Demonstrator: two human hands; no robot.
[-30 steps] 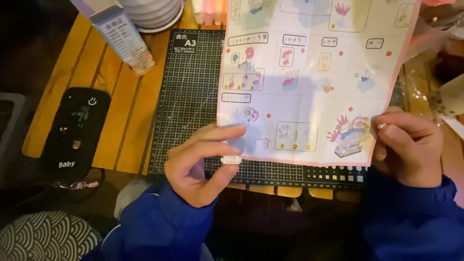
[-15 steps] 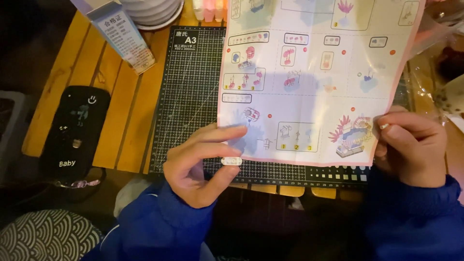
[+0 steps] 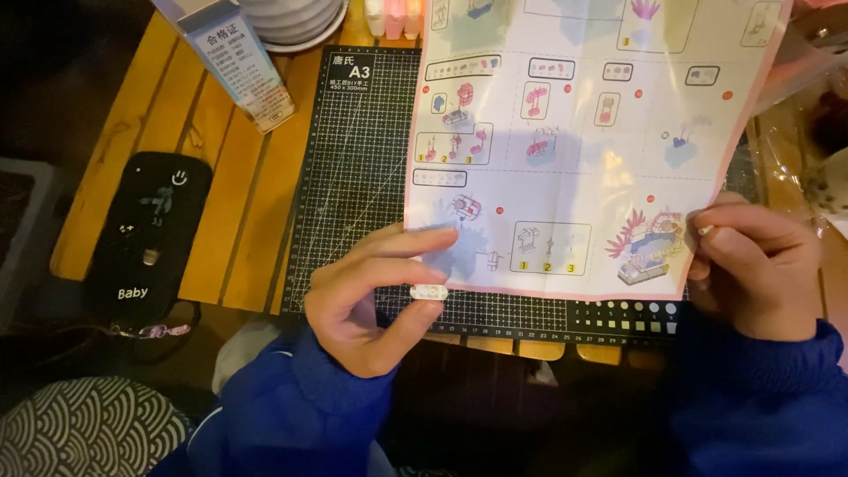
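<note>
The left hand had thumb and index finger pinched together on a small white brick piece, clamped on it from both sides and held just above the near edge of the dark cutting mat, while the other fingers fanned out toward the bottom-left corner of the paper. Over on the right, the right hand had its fingers curled shut on the lower-right edge of the instruction sheet — and something tiny and pale showed at a fingertip there, too small to tell what it was. The sheet was held up and tilted over the mat, its pink-bordered panels showing step drawings and a finished little pink and blue model near the right hand. As for progress, it looked early to me: only that one small piece was in hand, no partly built model showed anywhere on the mat, and the sheet was open for reading — so nearly all the building seemed left to do. Farther out, a slatted wooden table carried the mat, with a tall white and blue box and a stack of white plates at the far left, and a black pouch hung off the near left edge.
</note>
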